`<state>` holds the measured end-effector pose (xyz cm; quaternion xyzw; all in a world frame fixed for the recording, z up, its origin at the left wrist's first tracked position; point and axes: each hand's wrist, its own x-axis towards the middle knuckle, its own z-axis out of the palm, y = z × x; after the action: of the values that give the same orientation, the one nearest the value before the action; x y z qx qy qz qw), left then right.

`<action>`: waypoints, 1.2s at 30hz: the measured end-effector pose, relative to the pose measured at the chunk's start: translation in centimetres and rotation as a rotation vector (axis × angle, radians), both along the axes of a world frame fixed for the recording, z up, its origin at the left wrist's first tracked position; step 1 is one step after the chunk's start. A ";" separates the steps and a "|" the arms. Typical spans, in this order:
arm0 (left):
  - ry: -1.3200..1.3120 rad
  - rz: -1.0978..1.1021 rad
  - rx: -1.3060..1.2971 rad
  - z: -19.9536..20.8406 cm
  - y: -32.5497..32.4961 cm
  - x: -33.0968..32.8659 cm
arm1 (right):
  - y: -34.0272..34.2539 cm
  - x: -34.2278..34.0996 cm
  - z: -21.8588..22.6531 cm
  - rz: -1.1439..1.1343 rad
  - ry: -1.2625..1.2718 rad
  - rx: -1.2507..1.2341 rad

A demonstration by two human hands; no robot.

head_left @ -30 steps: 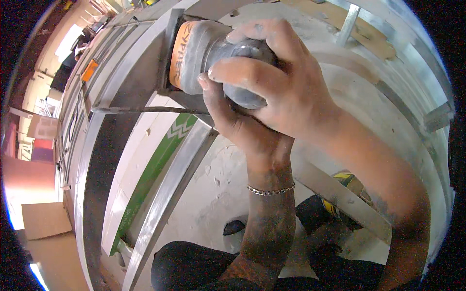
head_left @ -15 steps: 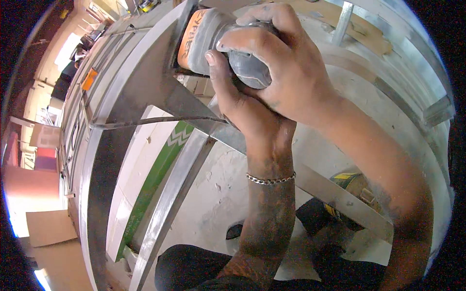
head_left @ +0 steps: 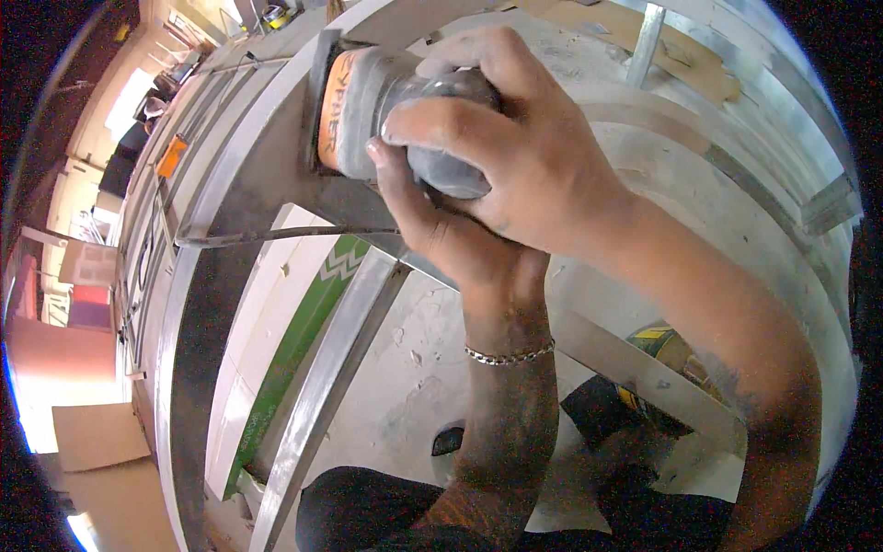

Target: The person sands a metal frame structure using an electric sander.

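Both my hands are closed around a dusty grey palm sander (head_left: 368, 115) with an orange face. My right hand (head_left: 543, 161) wraps over the dark rounded body, its fingers bent around it. From below, my left hand (head_left: 460, 241) supports the body, with its thumb up along the near side; its other fingers are hidden. The sander is tilted on its side, its pad turned to the left against the wide flat face of a metal frame (head_left: 258, 156). A dark power cord (head_left: 294, 234) runs leftward from near my left wrist across the frame.
A bare metal bar (head_left: 331, 386) slants down beside a white and green box (head_left: 285, 363). Another bar (head_left: 653, 382) crosses near my right forearm, above a black and yellow shoe (head_left: 658, 340). Cardboard (head_left: 97, 437) lies at the left, and more metal framing (head_left: 828, 207) stands at right.
The sander, held in both my hands, has moved left and slightly down along the metal face. My grip looks the same.
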<state>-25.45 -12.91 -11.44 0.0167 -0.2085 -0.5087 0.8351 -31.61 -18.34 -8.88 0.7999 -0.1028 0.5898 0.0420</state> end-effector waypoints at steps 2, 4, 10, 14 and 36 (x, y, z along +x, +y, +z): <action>0.026 0.007 -0.030 -0.5 0.4 0.1 | 0.9 0.1 -0.3 0.007 0.033 0.040; 0.024 0.051 -0.081 -1.4 0.9 0.8 | 1.6 0.4 -0.3 0.024 0.055 0.032; 0.045 0.053 -0.074 -0.9 1.0 0.3 | 1.4 0.5 -0.2 0.017 0.082 0.010; -0.011 0.013 0.032 -0.4 0.2 0.0 | 0.5 -0.1 -0.6 -0.021 0.016 0.048; -0.027 -0.028 -0.062 -1.3 -0.2 0.2 | 0.4 -0.3 -0.9 -0.067 0.094 0.046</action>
<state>-25.20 -13.10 -12.71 -0.0056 -0.2356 -0.5133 0.8252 -31.91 -17.97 -9.82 0.8235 -0.1410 0.5475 0.0478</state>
